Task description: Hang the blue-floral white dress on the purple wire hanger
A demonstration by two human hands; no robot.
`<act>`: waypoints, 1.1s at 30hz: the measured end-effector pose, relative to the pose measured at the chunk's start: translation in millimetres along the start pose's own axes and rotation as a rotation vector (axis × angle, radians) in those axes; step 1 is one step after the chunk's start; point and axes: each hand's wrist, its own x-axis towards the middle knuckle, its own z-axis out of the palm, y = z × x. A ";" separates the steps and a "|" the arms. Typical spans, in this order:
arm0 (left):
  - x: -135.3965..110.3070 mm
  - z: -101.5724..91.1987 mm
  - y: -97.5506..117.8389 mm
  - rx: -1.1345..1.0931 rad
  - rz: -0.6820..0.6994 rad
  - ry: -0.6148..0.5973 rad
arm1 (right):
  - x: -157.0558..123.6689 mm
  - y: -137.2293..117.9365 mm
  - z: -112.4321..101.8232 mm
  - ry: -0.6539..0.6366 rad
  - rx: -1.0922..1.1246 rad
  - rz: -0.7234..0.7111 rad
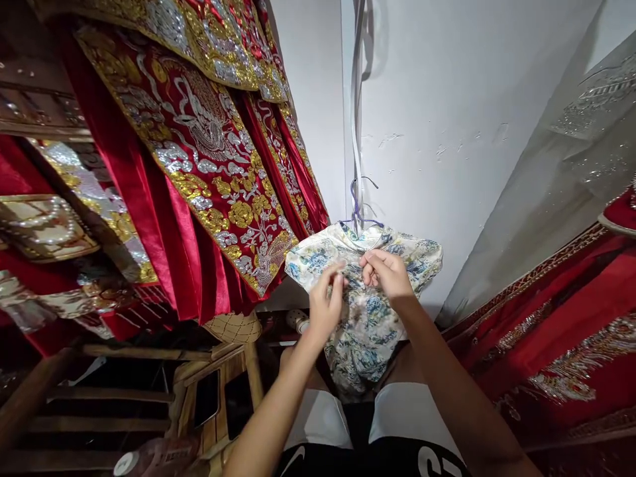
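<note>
- floral dress (365,331): small, cream brocade with blue flowers; hangs flat against the white wall (447,99), collar at top, hem down near the person's knees
- wire hanger (358,215): purple; sits in the dress's neck, hook just above the collar; a pale strap (356,99) runs straight up the wall from it
- left hand (325,306): on the dress's front, just below the collar and toward its left sleeve; thumb and fingertips drawn together, nipping a fold of the cloth
- right hand (388,273): at the dress's collar, just beside the left hand; fingers curled in, gripping the fabric edge there; whether it holds a fastening I cannot tell
- red embroidered robes (199,165): left of the dress, gold and silver stitching; lowest corner touches or overlaps the dress's left sleeve
- red cloth (561,331): right of the dress, well apart; silver-gold trim
- wooden stool (218,391): below-left of the dress; a woven basket (233,326) sits on top of it
- white shorts (322,421): directly under the dress's hem
</note>
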 end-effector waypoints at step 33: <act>-89.7 -37.8 -57.6 -1.180 -0.733 0.373 | -140.0 96.2 -75.8 -0.235 -0.202 0.566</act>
